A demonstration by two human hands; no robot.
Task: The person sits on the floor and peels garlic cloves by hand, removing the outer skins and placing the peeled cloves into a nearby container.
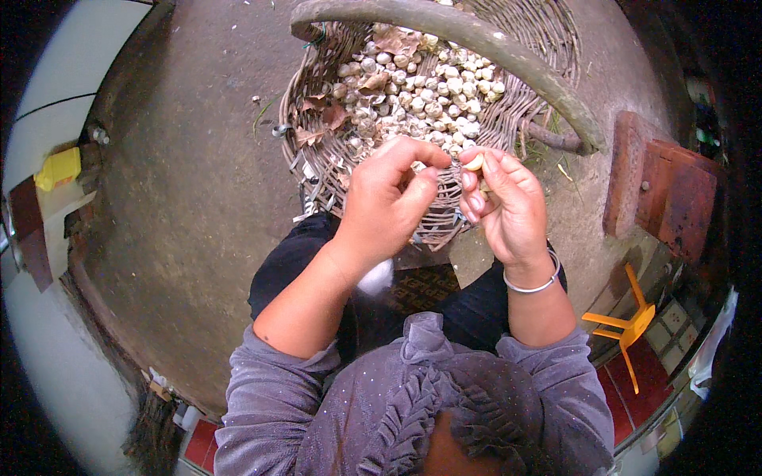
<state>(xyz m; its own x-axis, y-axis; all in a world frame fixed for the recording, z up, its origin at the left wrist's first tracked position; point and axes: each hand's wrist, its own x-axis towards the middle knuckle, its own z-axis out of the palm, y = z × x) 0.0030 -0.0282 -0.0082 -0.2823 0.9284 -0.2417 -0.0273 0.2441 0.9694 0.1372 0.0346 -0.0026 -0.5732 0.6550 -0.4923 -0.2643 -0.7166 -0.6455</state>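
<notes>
My right hand (506, 193) pinches a small pale yellow piece (474, 162) between thumb and forefinger. Another yellowish bit (483, 189) shows against its curled fingers. Close beside it, my left hand (390, 193) has its thumb and forefinger bent and slightly apart, with nothing seen between them. Its other fingers are hidden underneath. Both hands are above the near side of a wicker basket (524, 113). Many small, round, whitish bulbs or husked fruits (434, 98) lie in the basket among papery skins and dry brown leaves (396, 41).
A thick wooden handle (452, 18) arches over the basket. To the right are a reddish-brown wooden block (673, 190) and an orange plastic stool (637, 321). A yellow container (58, 169) stands at far left. My knees flank the basket's near edge on the bare floor (196, 149).
</notes>
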